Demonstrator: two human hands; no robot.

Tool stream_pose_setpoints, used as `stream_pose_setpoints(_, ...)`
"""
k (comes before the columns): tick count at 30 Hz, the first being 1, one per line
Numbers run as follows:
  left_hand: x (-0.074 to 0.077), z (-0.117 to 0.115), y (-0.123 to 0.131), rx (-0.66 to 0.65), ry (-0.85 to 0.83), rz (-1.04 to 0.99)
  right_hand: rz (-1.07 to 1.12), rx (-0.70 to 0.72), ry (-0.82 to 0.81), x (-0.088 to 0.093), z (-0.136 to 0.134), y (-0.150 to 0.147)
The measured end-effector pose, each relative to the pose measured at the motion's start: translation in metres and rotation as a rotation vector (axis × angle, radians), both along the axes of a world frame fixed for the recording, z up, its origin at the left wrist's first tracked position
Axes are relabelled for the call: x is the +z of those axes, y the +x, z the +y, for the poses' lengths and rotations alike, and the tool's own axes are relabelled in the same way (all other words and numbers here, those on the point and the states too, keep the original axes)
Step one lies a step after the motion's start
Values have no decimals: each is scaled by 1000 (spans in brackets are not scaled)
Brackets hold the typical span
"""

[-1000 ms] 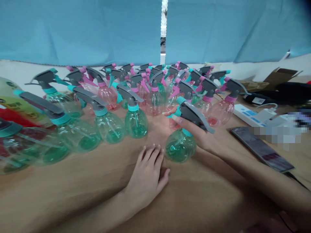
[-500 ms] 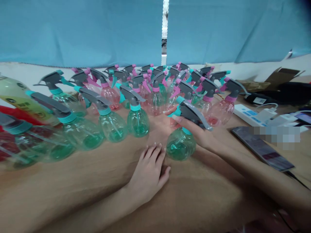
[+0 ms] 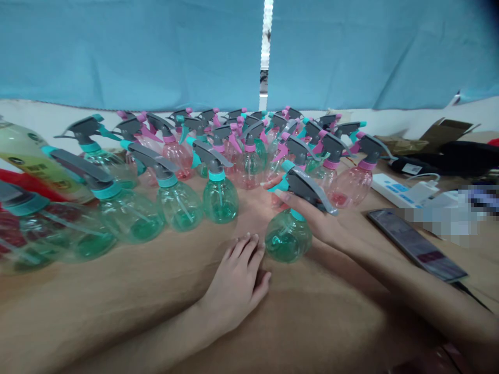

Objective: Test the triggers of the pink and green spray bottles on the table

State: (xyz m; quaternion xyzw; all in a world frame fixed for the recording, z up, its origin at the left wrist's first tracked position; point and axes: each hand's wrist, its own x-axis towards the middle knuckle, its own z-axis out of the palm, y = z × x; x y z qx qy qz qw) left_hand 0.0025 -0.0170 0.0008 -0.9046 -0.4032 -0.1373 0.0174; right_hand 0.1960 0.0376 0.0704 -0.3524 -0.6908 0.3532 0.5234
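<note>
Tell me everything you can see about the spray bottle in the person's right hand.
The spray bottle has a round, clear plastic body tinted green, a teal collar, and a grey trigger head with a teal trigger. It stands roughly upright on the tan tabletop, nearer the person than the other bottles. The right hand grips it by the head, with the fingers wrapped over the grey part.

A blue curtain (image 3: pixel 136 52) hangs across the back of a workroom, its two panels parted by a narrow vertical gap (image 3: pixel 265 52) showing a pale, bright strip. Below the curtain runs a white band (image 3: pixel 39 111), and in front of it stretches a broad tan surface (image 3: pixel 78 291). Toward the right end of the curtain, a cardboard box (image 3: pixel 448 130) sits open beside a black fabric bundle (image 3: pixel 440 156). Even, flat indoor light falls across the scene.
</note>
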Motion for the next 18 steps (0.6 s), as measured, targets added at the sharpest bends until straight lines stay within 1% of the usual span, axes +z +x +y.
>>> stream_pose_setpoints(4, 0, 0, -1, -5, 12, -22, 4, -16, 10, 0, 1, -1)
stream_pose_setpoints(11, 0, 1, -2, -13, 13, -15, 41, -25, -39, -13, 8, 0)
stream_pose_setpoints(16, -2, 1, -2, 33, 34, -19, 37, 65, -91, -5, 5, 1)
stream_pose_setpoints(18, -3, 1, -2, 56, 50, -27, 38, 79, -102, -2, 3, 1)
